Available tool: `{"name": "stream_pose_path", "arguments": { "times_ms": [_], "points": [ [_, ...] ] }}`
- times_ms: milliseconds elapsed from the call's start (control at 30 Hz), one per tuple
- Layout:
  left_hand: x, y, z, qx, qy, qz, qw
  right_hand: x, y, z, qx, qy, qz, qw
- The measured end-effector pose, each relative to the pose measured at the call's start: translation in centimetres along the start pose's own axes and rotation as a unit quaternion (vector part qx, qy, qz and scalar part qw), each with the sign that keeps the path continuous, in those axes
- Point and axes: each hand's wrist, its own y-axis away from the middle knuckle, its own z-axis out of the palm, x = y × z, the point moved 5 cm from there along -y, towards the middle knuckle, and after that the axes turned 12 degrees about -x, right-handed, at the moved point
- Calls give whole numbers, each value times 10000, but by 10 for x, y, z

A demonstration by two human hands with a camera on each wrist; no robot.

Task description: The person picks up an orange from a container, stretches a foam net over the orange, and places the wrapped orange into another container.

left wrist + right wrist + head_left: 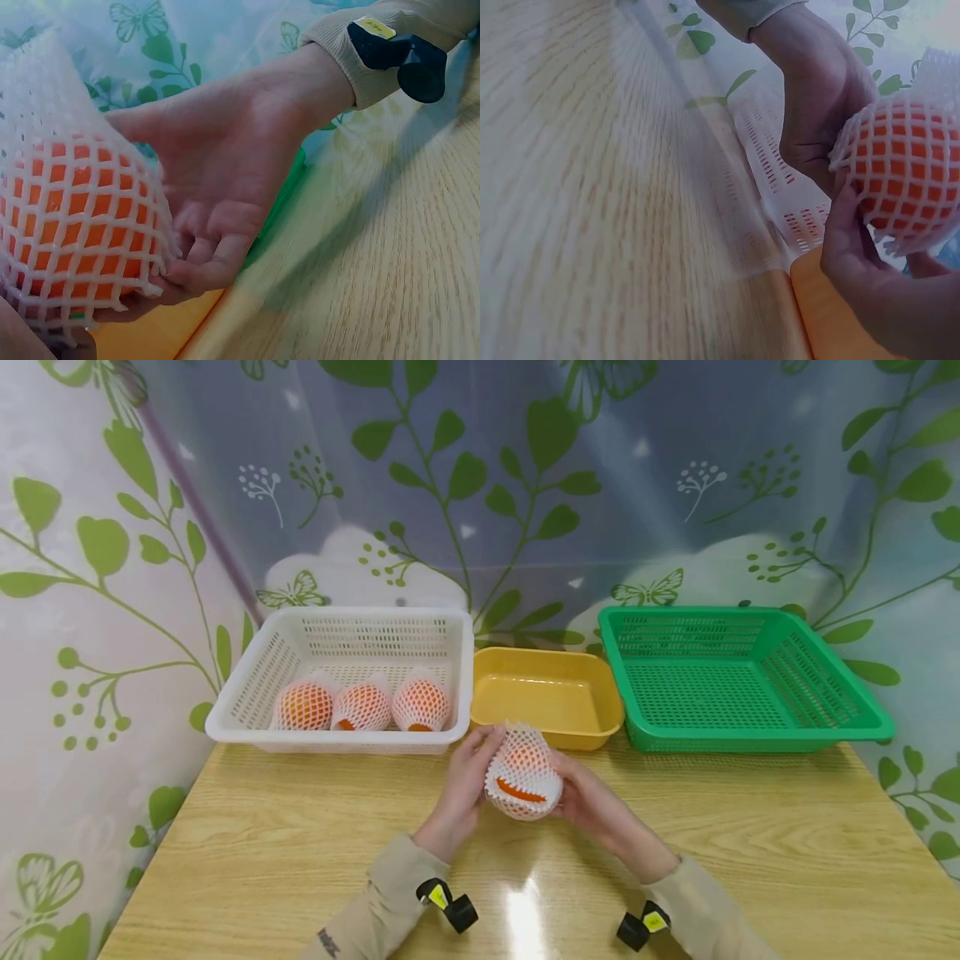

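In the head view an orange round fruit in a white foam net (522,772) is held between both hands, above the table just in front of the yellow tray. My left hand (463,787) grips its left side, and my right hand (596,802) holds it from the right with curled fingers. An orange strip of the fruit shows through the net's opening on the near side. The right wrist view has the netted fruit (907,169) with fingers of both hands at the net's edge. Seen from the left wrist, the net (75,202) stretches loosely past the fruit at the top.
At the left stands a white basket (337,737) with three netted orange fruits (363,706). A yellow tray (540,693) sits in the middle. The green basket (712,693) is to its right. All stand on a wooden table (300,827) before a leaf-patterned curtain (480,527).
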Motion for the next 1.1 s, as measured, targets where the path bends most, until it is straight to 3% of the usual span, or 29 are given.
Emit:
{"name": "stream_pose_path", "arguments": {
  "times_ms": [167,400,600,733,867,1000,1100],
  "points": [
    [-5,-2,4,-253,120,45,9996,-2,2,3,-245,-244,-278,9990],
    [-7,1,8,-118,-105,316,9994,-11,4,11,-654,-1089,-948,9874],
    [-3,4,8,-177,-26,306,9994,-12,5,15,-808,-647,-682,9923],
    [-3,4,7,-423,-57,55,9991,-15,3,13,-577,-561,-883,9928],
    [-3,5,11,-859,-46,-177,9961,-17,3,7,50,-573,-1047,9928],
    [-3,5,20,-1285,280,-276,9909,-17,5,5,719,-560,-983,9910],
    [-2,5,22,-1325,521,-305,9893,-18,5,5,1085,-342,-1007,9884]
  ]
}}
